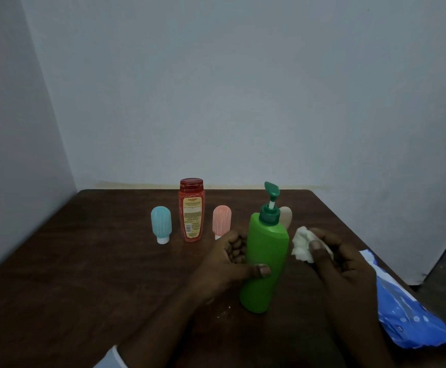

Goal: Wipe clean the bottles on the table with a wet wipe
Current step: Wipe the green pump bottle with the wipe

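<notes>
Partly, green bottle point(265, 251) hides beige bottle point(286, 217) behind.

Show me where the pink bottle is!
Head view: the pink bottle stands between the red bottle and green pump bottle, just behind the left hand.

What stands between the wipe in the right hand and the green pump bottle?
Nothing visible. The wet wipe in the right hand is close beside the green pump bottle; the left hand grips the bottle's opposite side.
</notes>
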`<action>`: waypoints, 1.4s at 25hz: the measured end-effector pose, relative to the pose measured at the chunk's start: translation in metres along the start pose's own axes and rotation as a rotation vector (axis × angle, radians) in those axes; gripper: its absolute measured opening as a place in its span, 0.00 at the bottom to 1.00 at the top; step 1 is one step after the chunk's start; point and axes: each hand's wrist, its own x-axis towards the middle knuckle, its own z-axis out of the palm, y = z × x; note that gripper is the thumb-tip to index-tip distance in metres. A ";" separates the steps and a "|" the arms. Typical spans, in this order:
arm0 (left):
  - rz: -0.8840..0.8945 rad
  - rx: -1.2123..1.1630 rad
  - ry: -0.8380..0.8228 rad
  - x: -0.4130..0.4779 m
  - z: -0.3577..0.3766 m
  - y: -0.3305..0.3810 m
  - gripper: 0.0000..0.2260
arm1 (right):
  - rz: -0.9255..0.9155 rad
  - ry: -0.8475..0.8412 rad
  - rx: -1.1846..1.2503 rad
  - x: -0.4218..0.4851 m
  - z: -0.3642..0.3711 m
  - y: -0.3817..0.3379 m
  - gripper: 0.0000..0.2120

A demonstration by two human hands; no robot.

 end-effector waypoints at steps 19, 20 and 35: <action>0.024 -0.058 0.031 0.004 0.003 -0.009 0.34 | -0.771 0.005 -0.501 0.009 0.027 -0.010 0.10; 0.028 -0.043 0.043 0.004 0.004 -0.008 0.34 | -0.777 -0.014 -0.501 0.010 0.031 -0.008 0.11; 0.195 0.191 0.270 -0.008 0.028 -0.011 0.27 | -0.807 -0.064 -0.705 0.003 0.032 -0.002 0.12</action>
